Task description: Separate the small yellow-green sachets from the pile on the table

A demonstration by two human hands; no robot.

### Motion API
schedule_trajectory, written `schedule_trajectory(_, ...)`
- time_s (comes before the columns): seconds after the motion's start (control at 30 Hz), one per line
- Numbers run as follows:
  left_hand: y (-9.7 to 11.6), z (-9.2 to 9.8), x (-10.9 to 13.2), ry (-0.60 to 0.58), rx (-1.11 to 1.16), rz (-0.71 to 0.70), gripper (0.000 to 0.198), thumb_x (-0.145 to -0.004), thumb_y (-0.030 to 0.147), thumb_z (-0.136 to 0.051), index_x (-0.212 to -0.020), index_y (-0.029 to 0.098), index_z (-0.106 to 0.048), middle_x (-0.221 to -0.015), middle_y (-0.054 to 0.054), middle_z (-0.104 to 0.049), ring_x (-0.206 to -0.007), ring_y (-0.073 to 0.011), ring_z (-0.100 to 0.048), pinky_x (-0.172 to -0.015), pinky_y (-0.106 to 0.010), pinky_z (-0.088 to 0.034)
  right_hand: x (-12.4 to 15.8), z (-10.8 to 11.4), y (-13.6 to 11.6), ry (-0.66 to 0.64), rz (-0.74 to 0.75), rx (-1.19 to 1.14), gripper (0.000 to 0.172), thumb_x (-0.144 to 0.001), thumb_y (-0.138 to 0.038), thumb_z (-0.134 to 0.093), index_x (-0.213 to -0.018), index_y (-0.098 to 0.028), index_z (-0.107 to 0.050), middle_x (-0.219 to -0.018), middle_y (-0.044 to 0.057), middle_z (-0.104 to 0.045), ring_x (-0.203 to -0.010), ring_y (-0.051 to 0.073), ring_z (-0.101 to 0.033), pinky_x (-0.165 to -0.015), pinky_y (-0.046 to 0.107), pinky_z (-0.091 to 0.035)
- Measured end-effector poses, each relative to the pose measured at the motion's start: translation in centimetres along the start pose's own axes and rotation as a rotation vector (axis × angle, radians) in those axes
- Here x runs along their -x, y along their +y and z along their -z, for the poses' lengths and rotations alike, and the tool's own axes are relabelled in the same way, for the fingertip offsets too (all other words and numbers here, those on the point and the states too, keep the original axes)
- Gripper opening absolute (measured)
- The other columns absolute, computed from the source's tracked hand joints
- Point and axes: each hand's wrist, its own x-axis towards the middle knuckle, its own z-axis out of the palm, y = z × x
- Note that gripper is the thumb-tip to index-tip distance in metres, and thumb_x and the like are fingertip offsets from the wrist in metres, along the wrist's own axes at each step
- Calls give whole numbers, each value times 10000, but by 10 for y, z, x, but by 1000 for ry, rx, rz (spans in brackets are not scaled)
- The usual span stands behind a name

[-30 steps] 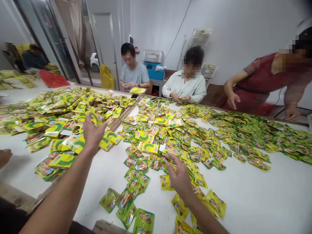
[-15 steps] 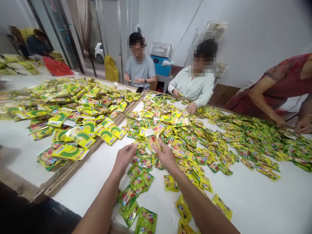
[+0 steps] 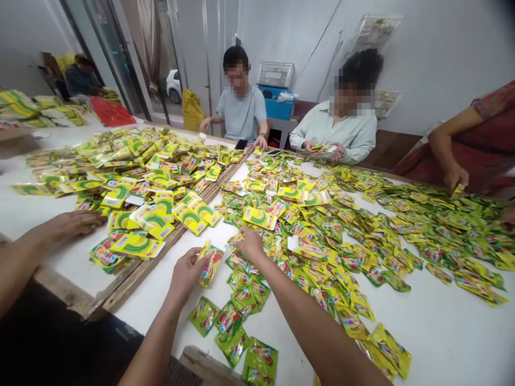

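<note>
My left hand [image 3: 185, 276] grips a small flat yellow-and-green carton [image 3: 211, 264] with red fruit printed on it, thumb on its near face, above the white table. To its right, my right hand [image 3: 251, 245] reaches down with fingers pinched at the edge of the heap, on a small yellow sachet [image 3: 235, 239] mostly hidden by the fingers. Several green sachets [image 3: 243, 298] lie below my right wrist. A printed yellow carton [image 3: 259, 218] rests on the heap just beyond that hand.
A wooden strip [image 3: 161, 241] divides the white table [image 3: 450, 343]. Left of it is a pile of flat cartons [image 3: 120, 193]; a co-worker's hand [image 3: 76, 224] lies beside it. Sachets [image 3: 422, 236] spread rightward. Co-workers sit across, and another person's hand [image 3: 456, 177] is at right.
My left hand has moved left and down, now with the carton that was in my right hand. My right hand has shifted left to the sachets. A co-worker's hand has appeared at left.
</note>
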Motion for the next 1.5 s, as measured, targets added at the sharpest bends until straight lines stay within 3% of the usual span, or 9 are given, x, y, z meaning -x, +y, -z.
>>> schedule_trajectory(0.23, -6, 8, 16, -66, -30, -31, 448, -607, 518, -698, -890, 171, -680, -749, -24, -682, -711, -201, -605, -602, -252, -451, 23, 18, 5, 113, 110, -589, 286, -694, -398, -637, -864, -177, -576, -809, 8, -617, -722, 149, -544, -673, 268, -430)
schedule_trajectory(0.37, 6, 6, 26, -160, 124, -69, 428, -668, 481, -680, -951, 160, -671, -952, -63, -696, -854, -224, -617, -728, -274, -477, 43, 23, -13, -32, 127, -754, 342, -662, -474, -650, -824, -186, -559, -664, -20, -574, -562, 118, -481, -543, 246, -396)
schedule_trajectory(0.63, 0, 14, 50, -289, 255, 80, 395, -631, 426, -744, -889, 138, -669, -787, -43, -707, -625, -157, -608, -578, -236, -459, 94, 26, -21, -279, 205, -429, 297, -658, -437, -655, -605, -170, -536, -539, -52, -433, -515, 81, -356, -501, 221, -264)
schedule_trajectory(0.73, -6, 16, 57, -303, 360, 200, 392, -608, 405, -763, -871, 132, -662, -735, -42, -708, -590, -155, -615, -574, -248, -474, 94, 29, -14, -362, 225, -411, 327, -742, -493, -575, -713, -169, -611, -621, -27, -538, -578, 107, -453, -545, 227, -322)
schedule_trajectory(0.9, -4, 18, 60, -203, 420, 256, 440, -524, 409, -799, -835, 131, -659, -690, -33, -706, -575, -157, -623, -567, -247, -479, 67, 20, -9, -23, 171, 23, 394, -791, -469, -560, -1040, -169, -611, -978, 85, -634, -959, 243, -518, -791, 337, -390)
schedule_trajectory(1.03, -6, 21, 54, -124, 405, 252, 425, -500, 404, -801, -794, 135, -654, -650, -24, -698, -550, -147, -611, -540, -232, -465, 55, 3, -5, -63, 180, 299, 436, -709, -325, -691, -1109, -190, -586, -1070, 117, -617, -1079, 293, -461, -877, 400, -356)
schedule_trajectory(1.13, -17, 24, 47, -85, 337, 199, 387, -532, 416, -784, -774, 141, -659, -660, -25, -701, -547, -147, -605, -522, -226, -449, 57, -1, 0, -19, 199, 159, 230, -756, -295, -626, -958, -184, -623, -973, 96, -630, -999, 253, -513, -834, 350, -385)
schedule_trajectory(1.3, -23, 24, 44, -77, 204, 122, 424, -589, 477, -746, -832, 137, -674, -715, -48, -709, -603, -186, -625, -534, -249, -458, 67, 19, -9, -124, 198, -362, 322, -796, -432, -530, -995, -184, -582, -758, 17, -615, -630, 157, -520, -573, 258, -383)
schedule_trajectory(1.5, -6, 22, 52, -264, 272, 89, 406, -673, 467, -704, -930, 154, -676, -851, -49, -722, -693, -181, -640, -623, -252, -486, 76, 35, -26, -181, 483, -150, 112, -771, -263, -583, -788, -181, -658, -762, 18, -623, -687, 138, -526, -661, 254, -380)
